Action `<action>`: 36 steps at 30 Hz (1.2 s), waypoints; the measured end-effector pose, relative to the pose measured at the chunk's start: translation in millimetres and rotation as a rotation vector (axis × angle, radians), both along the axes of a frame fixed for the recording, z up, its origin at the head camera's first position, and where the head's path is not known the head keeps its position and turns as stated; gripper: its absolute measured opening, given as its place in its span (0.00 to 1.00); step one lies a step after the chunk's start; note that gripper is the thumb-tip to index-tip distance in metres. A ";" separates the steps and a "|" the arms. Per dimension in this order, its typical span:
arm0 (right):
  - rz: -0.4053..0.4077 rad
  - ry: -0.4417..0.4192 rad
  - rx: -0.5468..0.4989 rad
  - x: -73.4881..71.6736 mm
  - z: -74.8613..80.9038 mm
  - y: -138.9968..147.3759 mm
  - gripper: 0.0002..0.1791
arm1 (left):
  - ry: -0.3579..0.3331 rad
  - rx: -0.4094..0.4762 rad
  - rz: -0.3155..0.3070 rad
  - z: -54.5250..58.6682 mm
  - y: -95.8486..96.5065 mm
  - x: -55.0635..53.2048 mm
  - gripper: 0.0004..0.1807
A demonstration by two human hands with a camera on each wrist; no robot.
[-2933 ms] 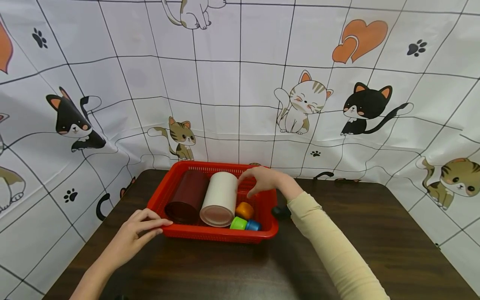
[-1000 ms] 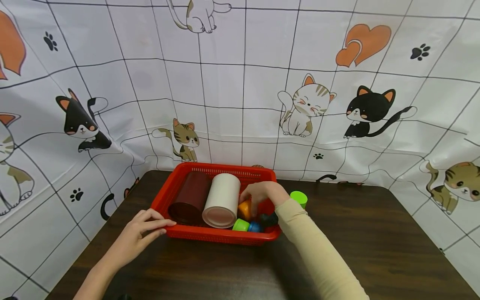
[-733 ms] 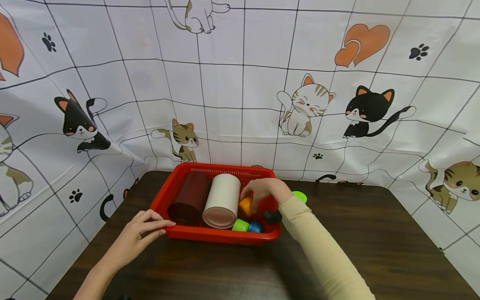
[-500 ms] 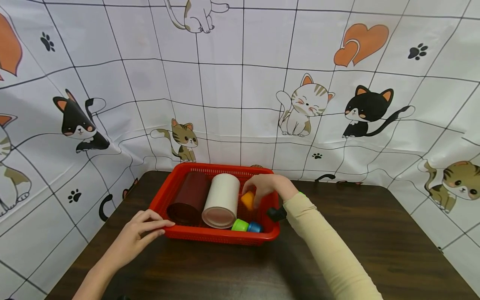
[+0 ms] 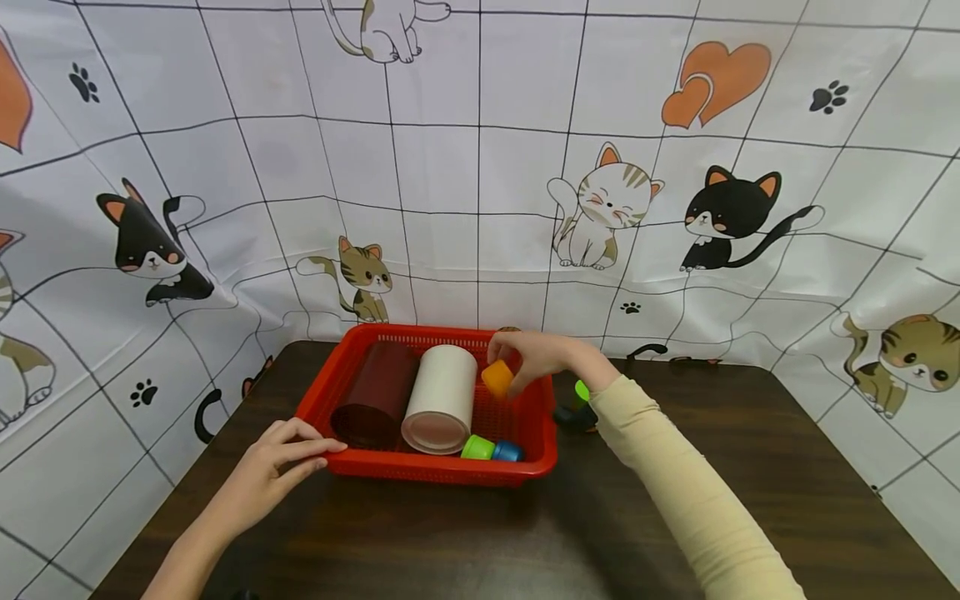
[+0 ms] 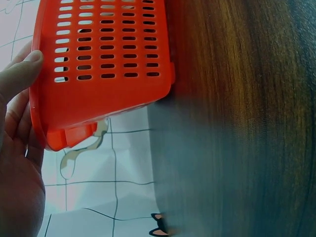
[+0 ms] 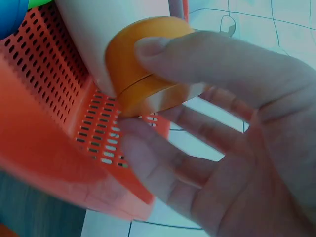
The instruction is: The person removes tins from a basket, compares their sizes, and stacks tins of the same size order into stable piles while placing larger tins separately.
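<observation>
My left hand (image 5: 273, 462) grips the near left corner of the red plastic basket (image 5: 427, 471); the thumb presses the outer wall in the left wrist view, fingers on the rim's other side. My right hand (image 5: 543, 357) pinches a small orange cup (image 7: 148, 64) between thumb and fingers, raised over the basket's right part. Beside it lies a white cylinder (image 5: 442, 392), and left of that a dark maroon cylinder (image 5: 378, 387). A small green cup (image 5: 477, 447) and a small blue cup (image 5: 508, 451) lie side by side at the front wall inside.
The basket stands on a dark wooden table (image 5: 675, 467). Just right of it, a bright green piece (image 5: 581, 390) shows partly behind my right wrist and its black camera (image 5: 573, 417). A cat-print sheet (image 5: 480, 167) rises behind the table.
My right hand has lowered into the basket, taken hold of the orange cup and lifted it up and toward the back. The left hand keeps its hold on the corner.
</observation>
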State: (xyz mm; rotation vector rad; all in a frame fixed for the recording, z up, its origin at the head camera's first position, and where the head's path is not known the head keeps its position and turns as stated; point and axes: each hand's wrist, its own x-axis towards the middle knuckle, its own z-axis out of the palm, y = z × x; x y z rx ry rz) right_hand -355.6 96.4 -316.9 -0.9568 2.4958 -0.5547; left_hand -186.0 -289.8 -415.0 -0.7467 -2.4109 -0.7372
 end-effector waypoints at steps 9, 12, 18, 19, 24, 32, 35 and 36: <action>0.054 0.044 -0.137 4.8 9.4 22.8 0.29 | 0.000 0.000 0.003 1.2 0.4 0.6 0.25; 0.060 0.089 -0.164 7.5 11.4 29.9 0.29 | 0.000 0.001 0.003 1.1 0.0 0.8 0.25; 0.035 0.202 -0.212 12.3 16.6 45.7 0.30 | 0.002 0.001 0.010 0.3 0.3 0.8 0.26; 0.032 0.221 -0.218 13.1 17.7 48.1 0.30 | 0.003 -0.001 0.013 0.2 0.4 0.6 0.26; -0.002 0.297 -0.235 16.2 20.7 59.9 0.30 | 0.007 0.003 0.000 -0.6 0.5 -0.7 0.26; -0.104 0.422 -0.254 20.0 15.8 77.5 0.30 | 0.014 0.010 -0.016 -1.2 0.2 -1.1 0.27; -0.148 0.462 -0.257 20.8 13.2 84.1 0.31 | 0.015 0.008 -0.018 -1.3 0.1 -1.2 0.26; -0.163 0.471 -0.257 21.4 12.7 86.2 0.31 | 0.016 0.007 -0.019 -1.4 0.0 -1.3 0.27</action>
